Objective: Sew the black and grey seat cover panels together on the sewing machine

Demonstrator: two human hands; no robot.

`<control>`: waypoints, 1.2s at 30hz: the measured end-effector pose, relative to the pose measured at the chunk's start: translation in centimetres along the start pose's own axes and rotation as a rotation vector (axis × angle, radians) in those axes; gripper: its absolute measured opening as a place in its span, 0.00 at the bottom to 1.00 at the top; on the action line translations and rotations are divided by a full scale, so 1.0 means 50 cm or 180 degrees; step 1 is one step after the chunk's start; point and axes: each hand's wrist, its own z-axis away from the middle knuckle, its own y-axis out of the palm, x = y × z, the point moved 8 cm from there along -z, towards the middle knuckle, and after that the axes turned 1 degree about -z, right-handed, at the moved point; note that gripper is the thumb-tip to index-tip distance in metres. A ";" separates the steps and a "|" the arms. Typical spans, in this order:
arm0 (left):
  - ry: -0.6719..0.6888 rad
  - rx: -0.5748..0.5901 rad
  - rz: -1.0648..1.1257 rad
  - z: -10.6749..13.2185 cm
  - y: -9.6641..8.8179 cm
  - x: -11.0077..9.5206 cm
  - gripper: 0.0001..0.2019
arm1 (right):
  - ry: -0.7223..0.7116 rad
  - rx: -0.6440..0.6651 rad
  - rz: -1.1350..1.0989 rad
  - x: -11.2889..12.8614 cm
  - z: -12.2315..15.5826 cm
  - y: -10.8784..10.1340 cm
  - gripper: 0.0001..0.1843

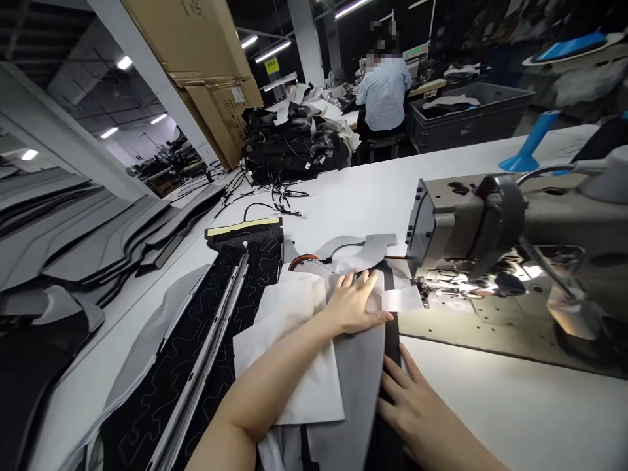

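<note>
My left hand (356, 302) lies with spread fingers on the grey fabric piece (360, 373), pressing it down beside a white strip (403, 299) that reaches toward the needle area of the sewing machine (461, 288). Under my left forearm, a sheet of white cloth (314, 386) covers part of the grey piece. My right hand (417, 405) rests, fingers apart, along the black fabric edge (391, 333) nearer to me. To the left lies a black panel with looping stitch lines (196, 347), a pale strip running down its middle.
Stacked grey and black panels (98, 229) fill the left side. A heap of dark pieces with wires (294, 144) lies at the back, near cardboard boxes (206, 78). Behind the table sits a person (385, 95) beside a grey bin (471, 124). A blue cone (530, 144) stands behind the machine.
</note>
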 end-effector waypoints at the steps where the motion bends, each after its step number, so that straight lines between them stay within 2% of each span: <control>1: -0.0120 -0.0002 -0.0100 -0.006 0.009 -0.001 0.45 | -0.0002 -0.0105 0.0019 0.003 0.003 0.000 0.11; 4: -0.0415 -0.0275 -0.0396 -0.017 0.018 -0.013 0.48 | -0.0010 -0.0433 0.0231 0.022 0.017 -0.008 0.08; 6: -0.0316 -0.0483 -0.0473 -0.014 0.016 -0.042 0.49 | 0.0003 -0.0590 0.0346 0.036 0.028 -0.016 0.09; 9: -0.0230 -0.0569 -0.0378 -0.003 0.016 -0.088 0.51 | 0.0027 -0.0793 0.0372 0.049 0.046 -0.029 0.09; 12: -0.0224 -0.0668 -0.0162 0.003 0.010 -0.109 0.44 | 0.0072 -0.0832 0.0339 0.051 0.058 -0.035 0.10; 15: -0.0414 -0.0743 0.0431 0.006 0.000 -0.074 0.28 | 0.0095 -0.0835 0.0335 0.049 0.062 -0.038 0.14; 17: -0.0526 -0.0712 0.0827 0.012 -0.004 -0.036 0.27 | 0.0088 -0.0914 0.0333 0.048 0.064 -0.042 0.14; 18: -0.0444 -0.0676 0.0860 0.015 -0.007 -0.027 0.28 | 0.0089 -0.0953 0.0330 0.048 0.065 -0.044 0.14; 20: -0.0094 -0.0486 0.0638 0.019 -0.007 -0.033 0.28 | 0.0088 -0.1006 0.0342 0.048 0.064 -0.045 0.14; 22: 0.0077 -0.0181 0.0387 0.021 0.004 -0.053 0.32 | 0.0082 -0.0991 0.0383 0.048 0.062 -0.043 0.13; 23: 0.0015 -0.0079 0.0340 0.019 0.010 -0.060 0.38 | 0.0082 -0.0989 0.0410 0.048 0.061 -0.043 0.13; 25: -0.0244 -0.0097 0.0348 0.014 0.012 -0.071 0.49 | 0.0096 -0.1012 0.0434 0.047 0.060 -0.043 0.13; 26: -0.0365 -0.0208 0.0373 0.011 0.007 -0.073 0.50 | 0.0108 -0.1022 0.0424 0.046 0.059 -0.043 0.13; 30: -0.0697 -0.0603 0.0698 0.011 -0.012 -0.041 0.30 | 0.0126 -0.1024 0.0357 0.045 0.059 -0.042 0.13; 32: -0.0472 -0.0601 0.0538 0.013 -0.016 -0.027 0.25 | 0.0132 -0.1011 0.0323 0.044 0.059 -0.044 0.12; 34: -0.0098 -0.0586 0.0008 0.014 -0.018 -0.027 0.21 | 0.0148 -0.0944 0.0280 0.044 0.057 -0.045 0.13; 36: 0.0048 -0.0592 -0.0472 0.012 -0.014 -0.029 0.19 | 0.0156 -0.0896 0.0260 0.044 0.056 -0.046 0.14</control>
